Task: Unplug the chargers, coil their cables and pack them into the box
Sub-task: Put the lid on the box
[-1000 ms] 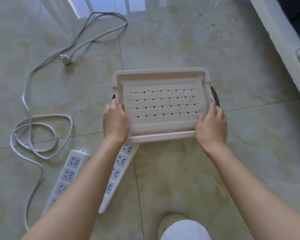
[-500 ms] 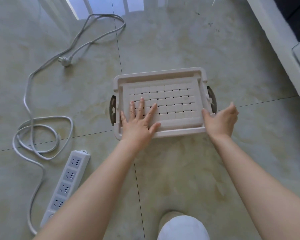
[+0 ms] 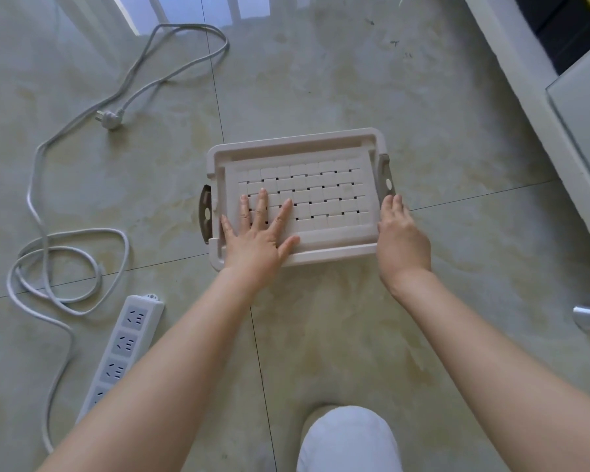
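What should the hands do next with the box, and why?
Probably swing the right latch up over the lid to clip it. The left hand presses flat on the lid, the right hand rests at the lid's edge just below that latch, and the latch seems to stick outward, unclipped.

tiled floor [image 3: 321, 80]: box [image 3: 297, 144], power strip [image 3: 130, 335].

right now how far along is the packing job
Nearly done, it seems. The box lid is on, hiding what is inside, and the sockets in view on the power strip are bare. In hand: the left hand presses flat on it while the right hand touches its right edge by the side clip. Left: probably fastening the clips; the strip's cable lies loose on the floor.
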`<state>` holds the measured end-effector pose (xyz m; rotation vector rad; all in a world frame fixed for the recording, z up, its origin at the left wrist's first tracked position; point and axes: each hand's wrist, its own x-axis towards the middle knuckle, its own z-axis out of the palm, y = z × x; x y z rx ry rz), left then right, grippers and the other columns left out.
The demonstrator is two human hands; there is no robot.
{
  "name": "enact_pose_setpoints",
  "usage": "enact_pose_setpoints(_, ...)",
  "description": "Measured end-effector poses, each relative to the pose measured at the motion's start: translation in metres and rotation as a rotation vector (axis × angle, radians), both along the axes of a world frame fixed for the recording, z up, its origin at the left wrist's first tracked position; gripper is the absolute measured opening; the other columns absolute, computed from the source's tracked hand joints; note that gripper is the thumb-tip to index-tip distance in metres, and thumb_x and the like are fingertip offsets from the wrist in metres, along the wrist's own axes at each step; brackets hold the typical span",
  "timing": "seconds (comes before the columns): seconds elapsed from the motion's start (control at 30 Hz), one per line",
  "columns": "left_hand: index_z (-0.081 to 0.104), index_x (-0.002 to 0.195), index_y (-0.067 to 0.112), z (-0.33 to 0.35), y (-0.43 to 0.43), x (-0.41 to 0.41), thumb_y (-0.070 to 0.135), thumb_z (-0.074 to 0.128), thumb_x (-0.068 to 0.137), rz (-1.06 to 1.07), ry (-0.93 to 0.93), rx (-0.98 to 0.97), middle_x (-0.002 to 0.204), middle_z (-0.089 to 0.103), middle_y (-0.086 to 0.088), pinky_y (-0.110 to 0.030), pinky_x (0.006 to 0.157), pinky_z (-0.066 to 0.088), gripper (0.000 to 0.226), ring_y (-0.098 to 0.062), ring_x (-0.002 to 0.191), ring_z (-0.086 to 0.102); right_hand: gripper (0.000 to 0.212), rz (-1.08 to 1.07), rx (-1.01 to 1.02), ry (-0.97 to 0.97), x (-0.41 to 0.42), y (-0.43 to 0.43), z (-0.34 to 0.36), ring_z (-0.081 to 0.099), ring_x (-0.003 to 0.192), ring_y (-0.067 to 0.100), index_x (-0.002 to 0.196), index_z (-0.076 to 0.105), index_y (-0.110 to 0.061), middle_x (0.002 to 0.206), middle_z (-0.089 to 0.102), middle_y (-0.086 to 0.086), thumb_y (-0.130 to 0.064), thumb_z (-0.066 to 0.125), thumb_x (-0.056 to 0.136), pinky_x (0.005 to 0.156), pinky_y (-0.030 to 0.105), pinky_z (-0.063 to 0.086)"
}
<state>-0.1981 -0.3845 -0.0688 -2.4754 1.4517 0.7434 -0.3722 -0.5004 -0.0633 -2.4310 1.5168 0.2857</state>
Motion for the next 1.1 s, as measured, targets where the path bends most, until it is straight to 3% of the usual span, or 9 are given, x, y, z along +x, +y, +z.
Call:
enact_pose_setpoints(0.1,-0.012,0.147,0.042,0.001,0.001,-0.002,0.056,0.017,0.097,0.007,0.015,-0.059,0.155,-0.026,0.001,-0.056,0.112,-0.010,0.060,-0.029,0.142,-0.025,0.054,0.033,-0.020,0.108,0.009,0.009,0.002,0.002,0.144,0.032,0.144,-0.003,0.007,0.154,0.001,0.024,0.003,0.017,0.095,0.118,0.035,0.011)
enact_pose_setpoints(0.2,0.026,0.148,0.029,-0.003,0.013,0.003,0.037,0.033,0.100,0.057,0.033,-0.423,0.158,0.014,-0.008,-0.056,0.115,0.011,0.049,-0.031,0.145,0.009,0.061,0.128,-0.084,0.072,0.021,0.019,-0.003,-0.006,0.143,0.036,0.144,-0.005,0.008,0.153,-0.007,0.025,0.002,-0.008,0.083,0.117,0.039,0.003)
enact_pose_setpoints(0.33,0.040,0.139,0.011,-0.010,0.038,0.022,0.013,0.053,0.091,0.518,0.018,-0.755,0.143,0.035,-0.014,-0.042,0.109,0.023,0.050,-0.029,0.131,0.031,0.067,0.273,0.035,0.032,0.045,0.033,-0.003,-0.012,0.142,0.039,0.149,-0.007,-0.016,0.156,-0.013,0.013,0.003,0.027,0.094,0.117,0.043,0.001)
enact_pose_setpoints(0.43,0.034,0.142,0.005,-0.010,0.044,0.038,0.022,0.062,0.089,1.008,0.331,-0.727,0.140,0.040,-0.014,-0.031,0.105,0.030,0.063,-0.026,0.129,0.037,0.056,0.209,0.071,0.047,0.060,0.037,-0.006,-0.015,0.140,0.043,0.148,-0.010,-0.024,0.155,-0.016,0.011,-0.035,0.020,0.102,0.114,0.049,-0.006)
enact_pose_setpoints(0.5,0.052,0.129,0.003,-0.012,0.044,0.045,0.022,0.064,0.088,1.168,0.634,-0.739,0.114,0.062,-0.008,-0.022,0.084,0.048,0.046,-0.021,0.102,0.058,0.057,0.203,0.072,0.074,0.063,0.039,-0.007,-0.015,0.139,0.044,0.148,-0.011,-0.024,0.155,-0.017,0.012,-0.042,0.015,0.100,0.114,0.051,-0.006)
enact_pose_setpoints(0.57,0.063,0.115,0.004,-0.013,0.042,0.047,0.015,0.067,0.085,1.226,0.675,-0.808,0.092,0.069,-0.002,-0.022,0.074,0.054,0.033,-0.017,0.085,0.064,0.058,0.202,0.066,0.071,0.063,0.039,-0.006,-0.015,0.139,0.045,0.148,-0.012,-0.024,0.155,-0.018,0.012,-0.043,0.014,0.100,0.115,0.052,-0.005)
enact_pose_setpoints(0.67,0.063,0.118,0.006,-0.011,0.037,0.038,0.015,0.068,0.083,1.146,0.410,-0.832,0.104,0.069,-0.007,-0.027,0.090,0.050,0.037,-0.017,0.091,0.065,0.058,0.196,0.067,0.062,0.063,0.040,-0.007,-0.015,0.139,0.045,0.148,-0.012,-0.023,0.155,-0.018,0.012,-0.043,0.015,0.100,0.114,0.052,-0.005)
enact_pose_setpoints(0.83,0.047,0.137,0.004,-0.011,0.036,0.022,0.006,0.049,0.095,0.701,-0.024,-0.728,0.107,0.061,-0.020,-0.025,0.082,0.039,0.042,-0.032,0.093,0.058,0.058,0.179,0.063,0.064,0.065,0.042,-0.006,-0.014,0.139,0.046,0.148,-0.013,-0.022,0.155,-0.018,0.013,-0.041,0.014,0.101,0.115,0.053,-0.004)
enact_pose_setpoints(1.1,0.015,0.150,0.004,-0.011,0.038,0.023,-0.013,0.033,0.092,0.442,-0.176,-0.350,0.122,0.048,-0.017,-0.035,0.083,0.042,0.063,-0.032,0.105,0.050,0.056,0.160,0.059,0.079,0.067,0.044,-0.006,-0.013,0.139,0.046,0.147,-0.013,-0.022,0.155,-0.017,0.014,-0.040,0.014,0.101,0.115,0.053,-0.004)
